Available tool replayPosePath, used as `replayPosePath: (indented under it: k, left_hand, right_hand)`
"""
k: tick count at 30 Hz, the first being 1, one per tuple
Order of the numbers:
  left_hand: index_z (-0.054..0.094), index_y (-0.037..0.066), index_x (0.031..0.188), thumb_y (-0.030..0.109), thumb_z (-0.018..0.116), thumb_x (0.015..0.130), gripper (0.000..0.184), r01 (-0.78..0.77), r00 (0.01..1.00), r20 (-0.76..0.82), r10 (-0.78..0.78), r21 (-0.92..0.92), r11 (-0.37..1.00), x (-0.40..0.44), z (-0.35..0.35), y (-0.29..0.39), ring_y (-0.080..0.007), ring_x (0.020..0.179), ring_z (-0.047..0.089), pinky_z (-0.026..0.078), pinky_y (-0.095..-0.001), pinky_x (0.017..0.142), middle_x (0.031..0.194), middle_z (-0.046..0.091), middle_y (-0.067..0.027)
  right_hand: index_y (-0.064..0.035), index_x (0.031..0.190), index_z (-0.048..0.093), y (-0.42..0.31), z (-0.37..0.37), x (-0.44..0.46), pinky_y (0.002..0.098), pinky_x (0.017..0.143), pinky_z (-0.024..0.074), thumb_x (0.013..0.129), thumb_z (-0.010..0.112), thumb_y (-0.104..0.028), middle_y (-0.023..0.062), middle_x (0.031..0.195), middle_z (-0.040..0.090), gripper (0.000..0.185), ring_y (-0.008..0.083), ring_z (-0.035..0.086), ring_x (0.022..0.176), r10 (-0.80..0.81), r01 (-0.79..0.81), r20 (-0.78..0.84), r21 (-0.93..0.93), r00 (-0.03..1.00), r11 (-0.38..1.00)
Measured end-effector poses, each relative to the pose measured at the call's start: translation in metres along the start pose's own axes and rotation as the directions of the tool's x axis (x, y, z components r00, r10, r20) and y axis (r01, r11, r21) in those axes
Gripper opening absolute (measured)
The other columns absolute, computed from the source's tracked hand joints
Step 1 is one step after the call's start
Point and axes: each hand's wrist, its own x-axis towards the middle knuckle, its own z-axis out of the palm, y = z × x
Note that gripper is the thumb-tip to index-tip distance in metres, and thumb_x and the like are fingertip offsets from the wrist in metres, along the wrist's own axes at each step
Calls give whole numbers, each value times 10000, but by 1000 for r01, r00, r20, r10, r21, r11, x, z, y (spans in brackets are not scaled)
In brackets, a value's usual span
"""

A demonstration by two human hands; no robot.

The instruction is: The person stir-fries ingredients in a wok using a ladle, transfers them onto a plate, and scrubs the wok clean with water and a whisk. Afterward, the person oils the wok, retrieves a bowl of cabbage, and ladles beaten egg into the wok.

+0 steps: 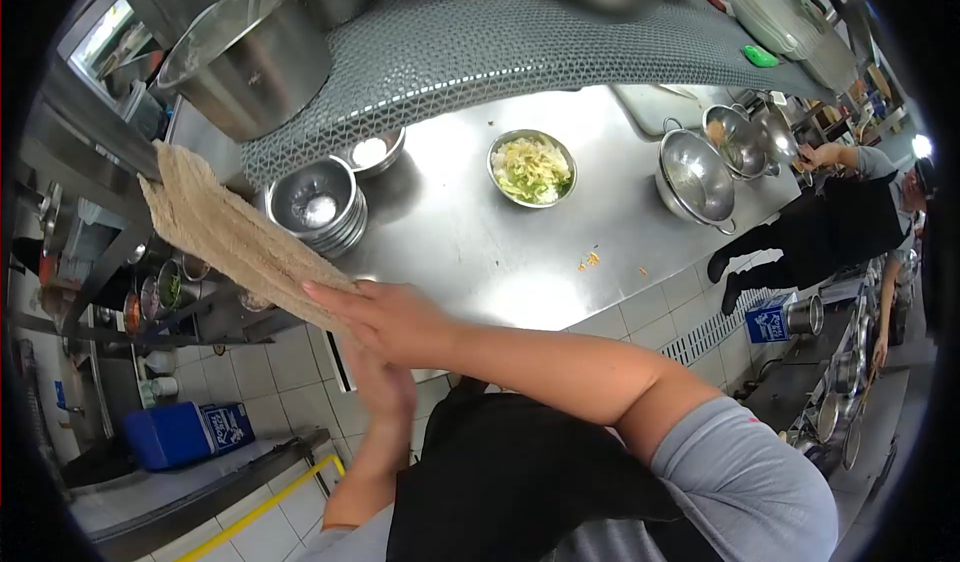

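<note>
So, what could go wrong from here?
The towel at the person's hands looks close to the stacked bowls, so a swing might knock them. Orange scraps lie near the edge of the counter; a careless brush could send them onto the tiled floor.

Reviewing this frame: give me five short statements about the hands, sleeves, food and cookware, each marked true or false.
1. The right hand lies against a beige towel. True.
2. The chopped vegetables lie on the floor. False: they are in a metal bowl on the steel counter.
3. The camera wearer's sleeves are red. False: the right sleeve is grey.
4. A large pot stands on the shelf. True.
5. The towel is black. False: beige.
</note>
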Motion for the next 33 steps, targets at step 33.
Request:
replayPosePath:
  k: [33]
  left_hand:
    - [542,-7,1065,146,487,813,300,103,-273,662,-698,742,662,-147,144,-272,-221,892,604,506,-321,698,1014,606,-128]
  right_hand:
    - [-57,988,602,-334,389,-427,455,743,502,845,516,-241,159,897,642,248,346,620,835,134,-236,-200,902,-971,-363]
